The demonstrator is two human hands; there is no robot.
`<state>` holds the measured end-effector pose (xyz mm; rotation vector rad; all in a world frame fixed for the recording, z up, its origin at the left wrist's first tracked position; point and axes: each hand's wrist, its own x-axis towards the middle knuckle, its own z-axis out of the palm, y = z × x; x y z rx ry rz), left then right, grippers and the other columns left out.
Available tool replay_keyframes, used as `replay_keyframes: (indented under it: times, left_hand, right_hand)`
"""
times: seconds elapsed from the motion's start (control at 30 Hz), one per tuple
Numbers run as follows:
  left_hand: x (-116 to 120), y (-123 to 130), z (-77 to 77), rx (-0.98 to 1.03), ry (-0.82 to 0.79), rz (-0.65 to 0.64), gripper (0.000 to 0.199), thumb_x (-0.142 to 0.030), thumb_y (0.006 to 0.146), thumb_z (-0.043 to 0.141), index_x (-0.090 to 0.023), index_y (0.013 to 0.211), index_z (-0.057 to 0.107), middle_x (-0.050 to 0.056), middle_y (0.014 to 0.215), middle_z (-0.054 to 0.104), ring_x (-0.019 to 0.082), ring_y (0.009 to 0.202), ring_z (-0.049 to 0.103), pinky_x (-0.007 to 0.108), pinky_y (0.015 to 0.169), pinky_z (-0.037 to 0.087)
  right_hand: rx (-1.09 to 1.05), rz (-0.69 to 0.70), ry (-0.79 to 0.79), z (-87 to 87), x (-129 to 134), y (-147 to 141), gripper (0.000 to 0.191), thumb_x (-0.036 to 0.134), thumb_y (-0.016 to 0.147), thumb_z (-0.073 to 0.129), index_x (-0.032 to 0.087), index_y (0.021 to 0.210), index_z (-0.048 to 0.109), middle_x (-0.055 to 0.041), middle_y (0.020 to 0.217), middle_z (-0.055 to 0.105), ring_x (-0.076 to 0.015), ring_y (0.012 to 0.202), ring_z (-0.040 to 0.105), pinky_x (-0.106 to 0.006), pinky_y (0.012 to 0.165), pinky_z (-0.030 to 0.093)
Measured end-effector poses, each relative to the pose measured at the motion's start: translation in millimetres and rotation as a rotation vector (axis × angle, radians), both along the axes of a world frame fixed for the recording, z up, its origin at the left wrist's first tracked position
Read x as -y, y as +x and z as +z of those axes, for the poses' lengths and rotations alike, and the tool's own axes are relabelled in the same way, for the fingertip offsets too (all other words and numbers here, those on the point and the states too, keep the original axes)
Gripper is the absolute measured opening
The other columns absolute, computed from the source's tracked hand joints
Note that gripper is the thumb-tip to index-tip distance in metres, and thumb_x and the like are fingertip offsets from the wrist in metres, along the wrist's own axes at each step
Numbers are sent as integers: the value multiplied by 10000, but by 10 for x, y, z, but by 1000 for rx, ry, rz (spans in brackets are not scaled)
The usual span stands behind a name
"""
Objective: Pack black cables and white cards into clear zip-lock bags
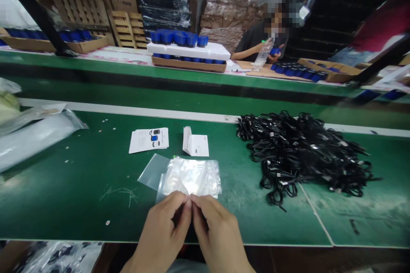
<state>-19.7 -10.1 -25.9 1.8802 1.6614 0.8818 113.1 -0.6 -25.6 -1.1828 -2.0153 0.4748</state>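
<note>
Both hands meet fingertip to fingertip at the near edge of a stack of clear plastic bags (197, 175) on the green table. My left hand (165, 228) pinches the edge of a clear bag between thumb and forefinger. Against it, my right hand (219, 232) is closed in a pinch on the same bag edge. The bag between the fingertips is thin and mostly hard to make out. Behind the bags lie a stack of printed cards (149, 140) and, to its right, a folded white leaflet (200, 145).
A wide heap of coiled black cables (301, 153) covers the table's right side. Large plastic packages (41, 132) lie at the left. Beyond, a raised shelf (121, 62) bears blue jars (181, 39). A person (256, 42) sits behind it with a bottle.
</note>
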Motion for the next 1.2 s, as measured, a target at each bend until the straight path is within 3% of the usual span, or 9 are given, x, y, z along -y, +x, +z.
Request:
replay_keyframes:
  times: [0.1,0.23,0.33,0.43,0.53,0.77,0.93,1.07,1.2]
  left_hand:
    - [-8,-14,-34,-23,58,-20,285,-202,872,435,-215,594,378,-73,540,429,81,471,455,166,471,361]
    - [26,-46,-86,-2,62,34,268,-171,827,441,-212,574,362,-79,520,386,79,453,410,170,458,331]
    - [39,-56,-95,30,39,89,274,-204,834,437,-212,568,373,-79,503,390,80,443,405,173,450,329]
    - [17,-58,-84,73,-25,119,294,-261,879,415,-213,589,412,-73,499,444,84,447,449,168,451,355]
    - [-13,-62,-72,97,-79,103,318,-292,891,404,-214,583,407,-71,485,449,88,439,454,175,450,361]
    - [-8,-89,-85,129,-110,77,334,-313,897,379,-219,578,398,-61,489,447,99,440,463,196,465,374]
    - [13,-77,-102,155,-107,102,326,-315,885,379,-222,573,391,-57,487,444,105,440,459,210,471,369]
    - [14,-76,-93,198,-123,111,334,-342,893,383,-225,581,396,-51,493,474,114,453,503,215,479,392]
    - [-1,-83,-59,271,-162,119,343,-369,916,361,-223,615,438,-49,488,537,115,451,566,204,483,437]
  right_hand:
    - [179,-68,66,-26,-25,-13,307,139,870,397,191,607,545,-6,522,544,-154,442,514,-268,443,323]
    - [237,-163,87,-23,-90,8,270,127,813,403,199,568,491,1,506,510,-150,450,483,-273,471,265]
    - [194,-86,-149,108,-191,114,264,168,835,441,199,577,491,20,517,507,-134,462,471,-253,478,282]
    - [38,90,-475,297,-423,204,76,271,850,566,207,885,586,10,745,612,-152,681,572,-249,625,406]
    - [-227,-12,-627,395,-837,143,461,326,788,677,190,1180,477,-57,1046,586,-190,968,559,-299,827,433]
    - [-293,-54,-948,297,-1671,-176,465,404,881,594,127,1231,465,-65,952,620,-140,668,618,-281,572,525]
    - [-299,-31,-1037,291,-1684,-138,288,297,922,561,162,1175,546,-74,1147,591,-203,927,624,-392,768,537]
    - [-276,-7,-1063,302,-1695,-68,286,299,918,568,160,1168,552,-74,1149,594,-205,935,624,-399,777,535]
    - [-270,-68,-908,435,-1528,139,140,229,931,527,124,904,615,-19,840,625,-131,704,605,-275,647,507]
